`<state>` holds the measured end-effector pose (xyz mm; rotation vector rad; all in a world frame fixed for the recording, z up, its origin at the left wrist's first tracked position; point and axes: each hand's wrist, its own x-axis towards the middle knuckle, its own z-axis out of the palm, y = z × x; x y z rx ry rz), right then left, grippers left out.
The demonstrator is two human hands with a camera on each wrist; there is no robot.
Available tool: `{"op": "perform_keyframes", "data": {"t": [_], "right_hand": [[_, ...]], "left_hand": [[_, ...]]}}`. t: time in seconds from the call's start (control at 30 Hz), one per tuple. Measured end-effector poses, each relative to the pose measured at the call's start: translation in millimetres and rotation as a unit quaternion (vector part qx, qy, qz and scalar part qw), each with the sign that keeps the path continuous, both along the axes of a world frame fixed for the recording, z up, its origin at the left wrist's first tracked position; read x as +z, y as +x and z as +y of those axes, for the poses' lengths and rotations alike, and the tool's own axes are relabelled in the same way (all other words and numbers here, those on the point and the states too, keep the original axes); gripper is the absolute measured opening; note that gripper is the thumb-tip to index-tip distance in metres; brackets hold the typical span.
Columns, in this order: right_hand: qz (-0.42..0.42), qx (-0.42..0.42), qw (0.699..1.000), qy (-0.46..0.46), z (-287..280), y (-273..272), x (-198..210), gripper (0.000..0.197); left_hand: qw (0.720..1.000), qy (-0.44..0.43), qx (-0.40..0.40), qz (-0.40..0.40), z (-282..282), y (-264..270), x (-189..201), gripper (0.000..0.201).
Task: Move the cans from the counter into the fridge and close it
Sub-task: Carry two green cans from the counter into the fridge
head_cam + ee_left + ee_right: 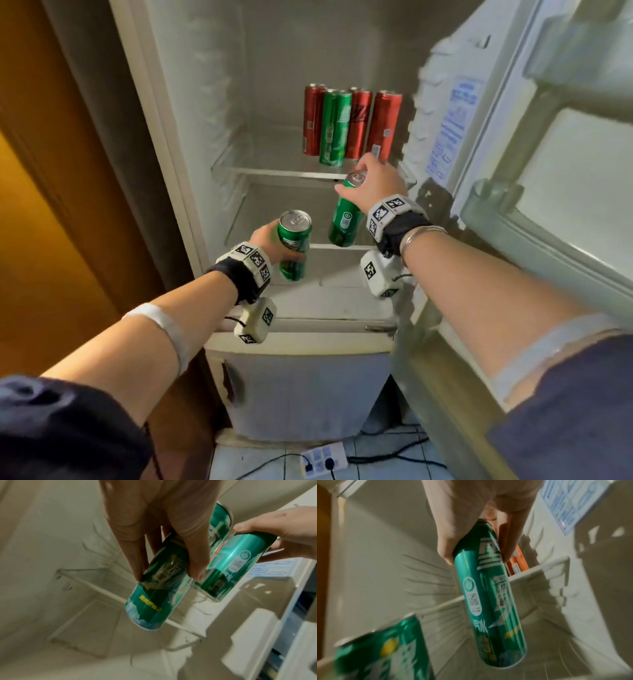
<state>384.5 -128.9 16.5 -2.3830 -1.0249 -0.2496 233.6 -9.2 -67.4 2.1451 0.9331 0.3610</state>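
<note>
Left grip wrapped round a green can, lower centre; right grip pinching a second can by its top, likely for lowering. Both inside the fridge, below the shelf bearing five cans.

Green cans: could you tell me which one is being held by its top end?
The slim green can in the right hand; the left hand grips the other held can around its side.
</note>
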Motion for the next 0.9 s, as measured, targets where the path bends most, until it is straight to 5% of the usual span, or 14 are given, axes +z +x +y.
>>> {"op": "perform_keyframes", "data": {"t": [0.33, 0.9], "right_hand": [[-0.063, -0.072, 0.991, 0.092, 46.3, 80.2, 95.3, 0.043], [-0.031, -0.096, 0.994, 0.05, 95.5, 117.3, 84.6, 0.054]], "left_hand": [[0.997, 0.014, -0.069, -0.035, 63.4, 45.1, 40.0, 0.061], [0.981, -0.05, -0.18, -0.047, 89.9, 62.8, 82.2, 0.051]]}}
